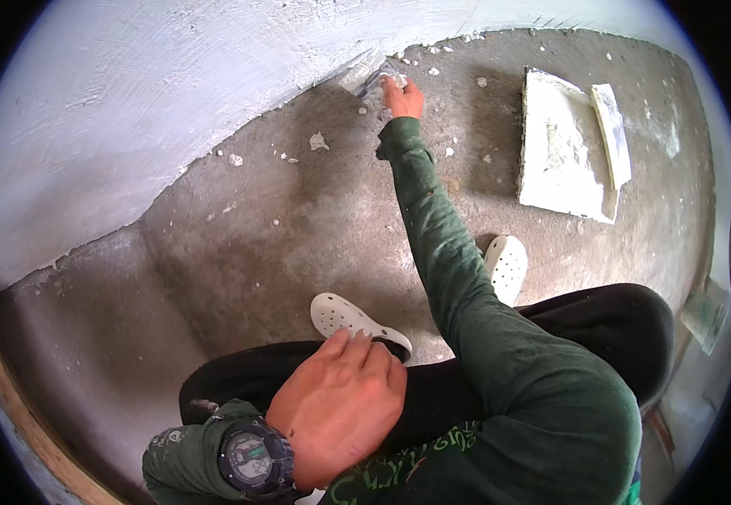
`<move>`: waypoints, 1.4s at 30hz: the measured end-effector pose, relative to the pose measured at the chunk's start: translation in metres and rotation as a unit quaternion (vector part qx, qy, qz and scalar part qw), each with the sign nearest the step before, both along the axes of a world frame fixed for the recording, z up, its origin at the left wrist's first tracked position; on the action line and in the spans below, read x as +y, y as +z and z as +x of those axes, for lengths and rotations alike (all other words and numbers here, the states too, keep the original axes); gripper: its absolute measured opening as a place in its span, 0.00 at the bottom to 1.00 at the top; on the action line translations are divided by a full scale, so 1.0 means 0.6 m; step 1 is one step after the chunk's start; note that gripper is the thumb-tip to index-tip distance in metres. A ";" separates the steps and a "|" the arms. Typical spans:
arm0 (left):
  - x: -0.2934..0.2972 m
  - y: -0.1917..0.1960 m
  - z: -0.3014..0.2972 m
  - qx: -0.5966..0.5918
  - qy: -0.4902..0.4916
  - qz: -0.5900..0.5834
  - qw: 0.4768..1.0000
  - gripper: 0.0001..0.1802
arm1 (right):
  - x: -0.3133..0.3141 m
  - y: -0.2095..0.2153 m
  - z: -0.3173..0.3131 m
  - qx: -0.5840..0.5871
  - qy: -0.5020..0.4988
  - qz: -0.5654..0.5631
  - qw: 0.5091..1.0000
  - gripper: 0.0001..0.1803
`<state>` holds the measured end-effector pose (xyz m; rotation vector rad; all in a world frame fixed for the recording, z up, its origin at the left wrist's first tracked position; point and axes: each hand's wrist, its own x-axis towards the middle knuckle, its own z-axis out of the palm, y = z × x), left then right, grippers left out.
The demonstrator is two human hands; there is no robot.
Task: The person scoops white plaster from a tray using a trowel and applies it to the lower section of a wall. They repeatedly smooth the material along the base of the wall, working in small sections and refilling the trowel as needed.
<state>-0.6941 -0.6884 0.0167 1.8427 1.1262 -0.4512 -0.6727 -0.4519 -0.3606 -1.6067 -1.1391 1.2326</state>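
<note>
My right hand reaches out to the foot of the white wall. Its fingers are closed around a flat, pale, plaster-smeared scraper, whose broad end meets the bottom of the wall. The hand partly hides the tool's handle. My left hand rests back up over my lap, holding nothing, its fingers lying loosely extended. A black watch sits on that wrist.
A white, plaster-coated tray lies on the concrete floor at right, with a long white flat strip along its right side. Plaster crumbs are scattered near the wall. My feet wear white clogs. A wooden edge runs along the lower left.
</note>
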 end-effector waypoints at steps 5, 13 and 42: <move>-0.001 -0.003 0.002 0.001 0.007 -0.006 1.000 0.17 | 0.003 -0.063 -0.014 -0.072 -0.015 0.063 0.995 0.29; 0.003 0.000 0.003 -0.003 0.007 -0.004 1.000 0.17 | 0.048 -0.113 -0.055 -0.047 -0.047 0.008 0.998 0.23; 0.012 -0.003 0.010 0.009 -0.016 -0.014 1.000 0.17 | 0.021 -0.038 0.007 -0.103 -0.028 -0.023 0.994 0.25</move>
